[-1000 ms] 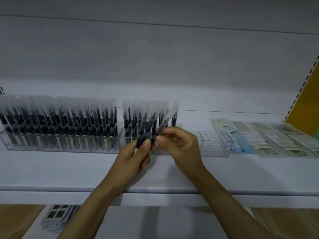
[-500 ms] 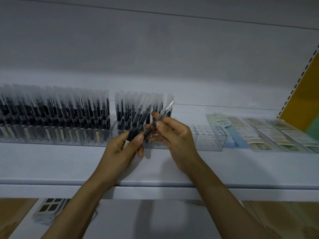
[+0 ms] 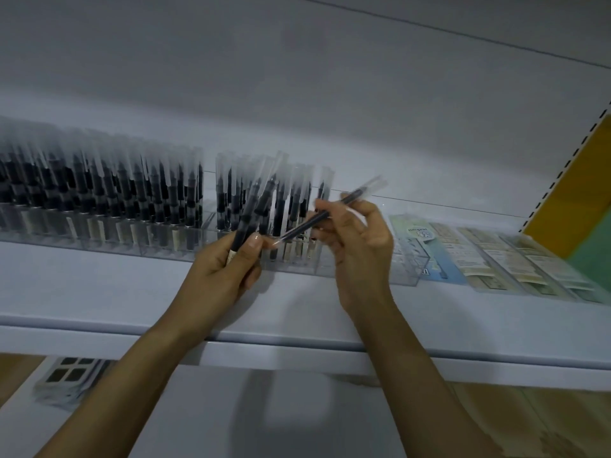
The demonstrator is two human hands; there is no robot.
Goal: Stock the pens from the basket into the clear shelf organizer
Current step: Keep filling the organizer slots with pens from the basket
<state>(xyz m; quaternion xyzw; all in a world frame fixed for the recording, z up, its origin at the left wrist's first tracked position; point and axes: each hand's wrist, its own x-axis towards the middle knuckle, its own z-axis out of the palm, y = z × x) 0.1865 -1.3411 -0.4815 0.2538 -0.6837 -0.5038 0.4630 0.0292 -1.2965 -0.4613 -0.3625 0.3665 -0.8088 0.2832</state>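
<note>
Left hand [image 3: 228,269], mid-frame: grip clenched round a bundle of pens [image 3: 251,209], caps up. Right hand [image 3: 360,246], just right of it: grip pinches one pen [image 3: 302,227] mid-barrel, tilted, cap toward upper right. Organizer [image 3: 405,269] on shelf [image 3: 99,292] behind; left cells full, right-end cells bare. Pens judged light, stiff, smooth, apt to slip. Best held at the dark barrel, since the clear cap may pull off. Packets [image 3: 489,259] at right carry print, too blurred to read. Basket not seen.
</note>
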